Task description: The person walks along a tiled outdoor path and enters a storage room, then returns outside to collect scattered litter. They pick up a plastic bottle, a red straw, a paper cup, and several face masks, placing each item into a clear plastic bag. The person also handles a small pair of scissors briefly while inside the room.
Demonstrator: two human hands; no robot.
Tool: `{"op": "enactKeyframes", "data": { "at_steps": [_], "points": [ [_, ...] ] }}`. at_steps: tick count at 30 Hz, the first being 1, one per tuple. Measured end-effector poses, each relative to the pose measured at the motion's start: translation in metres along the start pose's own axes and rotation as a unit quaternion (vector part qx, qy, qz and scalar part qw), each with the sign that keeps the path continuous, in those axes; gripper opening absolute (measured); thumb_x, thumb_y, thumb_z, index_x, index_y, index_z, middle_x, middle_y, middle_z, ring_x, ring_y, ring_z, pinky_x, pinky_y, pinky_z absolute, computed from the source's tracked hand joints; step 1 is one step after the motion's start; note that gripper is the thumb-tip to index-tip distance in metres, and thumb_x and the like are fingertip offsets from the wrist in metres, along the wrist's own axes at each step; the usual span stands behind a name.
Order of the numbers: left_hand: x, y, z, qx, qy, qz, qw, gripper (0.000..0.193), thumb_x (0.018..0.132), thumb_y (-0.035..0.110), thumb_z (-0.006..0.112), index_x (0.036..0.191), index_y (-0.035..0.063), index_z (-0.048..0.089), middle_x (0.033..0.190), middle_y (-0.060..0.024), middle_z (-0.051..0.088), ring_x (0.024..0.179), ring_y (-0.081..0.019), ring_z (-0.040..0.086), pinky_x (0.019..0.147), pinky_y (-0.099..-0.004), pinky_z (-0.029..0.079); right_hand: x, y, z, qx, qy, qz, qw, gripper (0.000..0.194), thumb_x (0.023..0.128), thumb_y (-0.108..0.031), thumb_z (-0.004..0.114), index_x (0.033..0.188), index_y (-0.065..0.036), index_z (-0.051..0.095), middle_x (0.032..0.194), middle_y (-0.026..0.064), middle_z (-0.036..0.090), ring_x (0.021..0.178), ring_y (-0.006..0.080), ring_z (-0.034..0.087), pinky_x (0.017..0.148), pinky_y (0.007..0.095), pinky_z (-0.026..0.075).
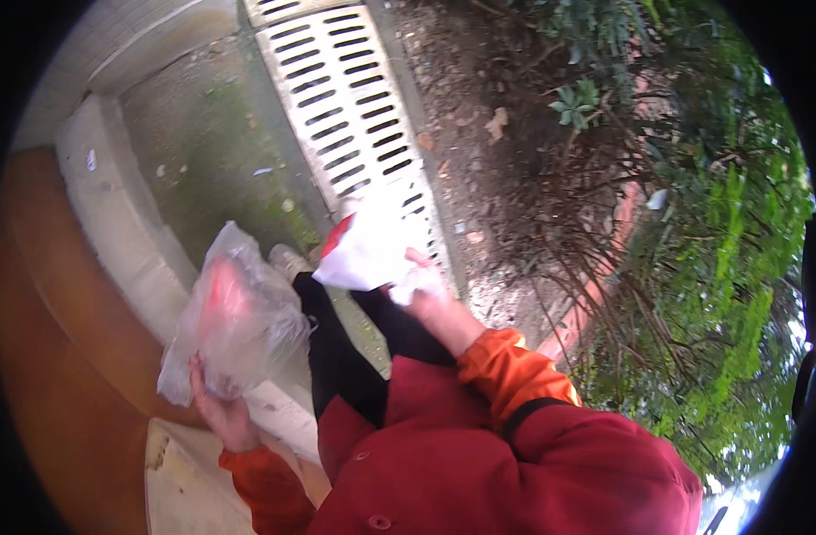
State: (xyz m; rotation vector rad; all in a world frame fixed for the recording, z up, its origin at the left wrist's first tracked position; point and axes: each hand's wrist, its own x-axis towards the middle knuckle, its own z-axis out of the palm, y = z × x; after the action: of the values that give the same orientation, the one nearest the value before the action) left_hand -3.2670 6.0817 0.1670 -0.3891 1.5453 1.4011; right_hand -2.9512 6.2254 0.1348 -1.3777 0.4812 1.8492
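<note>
My left hand (222, 411) holds a translucent plastic bag (247, 334) at its lower end, and something red shows through the film. In my right hand (429, 287) is a crumpled white sheet or thin bag (374, 244), so bright that its detail is lost. A small red patch (335, 237) shows at the left edge of that white thing; what it belongs to is hidden. Both hands are held apart in front of my body, above my black-trousered legs.
A pale slotted drain grate (351, 100) runs ahead, beside a mossy ground strip (214, 134). A concrete kerb (113, 194) and a brown surface (53, 321) lie left. To the right are soil (474, 160), leafy shrubs (722, 267) and a reddish edging (588, 307).
</note>
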Motion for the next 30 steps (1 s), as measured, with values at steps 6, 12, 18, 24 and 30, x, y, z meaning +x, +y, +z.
{"op": "enactKeyframes", "data": {
  "at_steps": [6,12,18,24,30],
  "points": [
    [0.01,-0.007,0.055,0.006,0.046,-0.059,0.997,0.026,0.089,0.023,0.055,0.112,0.0105,0.058,0.108,0.0023,0.056,0.099,-0.0094,0.051,0.078,-0.0255,0.042,-0.013,-0.028,-0.044,0.0,0.044,-0.001,0.999,0.034,0.087,-0.027,0.054,0.112,-0.006,0.055,0.099,0.0082,0.064,0.081,0.0222,0.062,0.061,0.0375,0.051],
    [0.01,-0.047,0.11,0.01,0.03,-0.069,0.997,0.022,0.087,0.021,0.059,0.105,0.0082,0.06,0.102,0.0014,0.06,0.103,-0.0115,0.051,0.086,-0.025,0.04,-0.028,-0.037,-0.063,-0.034,0.028,0.082,0.996,0.036,0.079,-0.016,0.064,0.111,-0.003,0.056,0.099,0.0086,0.064,0.084,0.0214,0.063,0.067,0.0353,0.053],
    [-0.054,-0.077,0.181,0.397,-0.299,0.224,0.838,0.057,0.083,0.006,0.054,0.136,0.0057,0.034,0.133,-0.0067,0.038,0.116,-0.021,0.044,0.096,-0.0364,0.039,-0.066,-0.1,-0.011,-0.468,-0.111,0.112,0.87,0.028,0.073,-0.017,0.065,0.094,0.001,0.065,0.085,0.0064,0.065,0.078,0.0149,0.058,0.072,0.0292,0.045],
    [-0.062,-0.108,0.231,0.202,-0.053,0.062,0.976,0.034,0.088,0.028,0.058,0.115,0.0089,0.055,0.116,-0.0042,0.054,0.111,-0.0191,0.049,0.096,-0.0375,0.039,-0.053,-0.159,-0.063,-0.355,-0.123,0.069,0.924,0.045,0.071,-0.022,0.065,0.106,0.005,0.058,0.095,0.0116,0.061,0.082,0.0189,0.058,0.07,0.0315,0.047],
    [-0.057,-0.119,0.266,0.127,-0.035,0.001,0.991,0.033,0.086,0.031,0.061,0.111,0.0106,0.058,0.115,-0.0013,0.055,0.11,-0.0181,0.048,0.096,-0.0375,0.038,-0.008,-0.248,-0.104,-0.125,0.036,0.007,0.992,0.039,0.081,-0.022,0.056,0.109,0.006,0.054,0.096,0.0146,0.061,0.08,0.0254,0.062,0.07,0.0365,0.05]
  ]
}}
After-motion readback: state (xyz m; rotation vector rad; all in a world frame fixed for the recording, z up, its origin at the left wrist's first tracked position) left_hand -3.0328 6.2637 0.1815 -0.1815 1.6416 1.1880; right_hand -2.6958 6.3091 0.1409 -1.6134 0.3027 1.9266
